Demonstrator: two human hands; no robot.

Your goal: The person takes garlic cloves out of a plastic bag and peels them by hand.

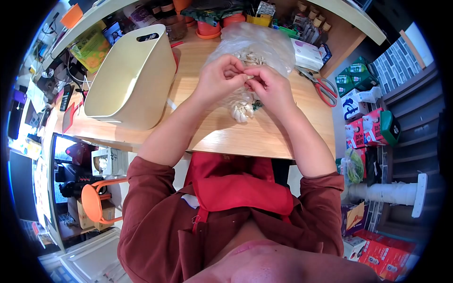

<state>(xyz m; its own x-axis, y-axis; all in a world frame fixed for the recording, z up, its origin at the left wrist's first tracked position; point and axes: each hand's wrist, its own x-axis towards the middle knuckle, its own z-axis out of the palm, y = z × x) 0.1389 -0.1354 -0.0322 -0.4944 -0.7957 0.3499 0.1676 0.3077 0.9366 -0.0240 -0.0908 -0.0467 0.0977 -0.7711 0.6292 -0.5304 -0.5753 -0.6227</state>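
Both hands meet over the wooden table, fingertips close together. My left hand (222, 78) has its fingers curled and pinched at a small pale piece, which looks like a garlic clove. From the other side my right hand (268, 87) pinches at the same small piece, mostly hidden by the fingers. Just below the hands lies garlic (242, 111) on the table. Behind them a clear plastic bag (269, 45) is spread out, with more garlic or peelings (253, 58) at its near side.
A cream bin (146, 85) stands at the left of the table (226, 137). Red-handled scissors (325, 90) and a white box (307, 54) lie at the right. Orange pots (208, 30) and small corked bottles (314, 29) line the back. An orange chair (92, 203) is at lower left.
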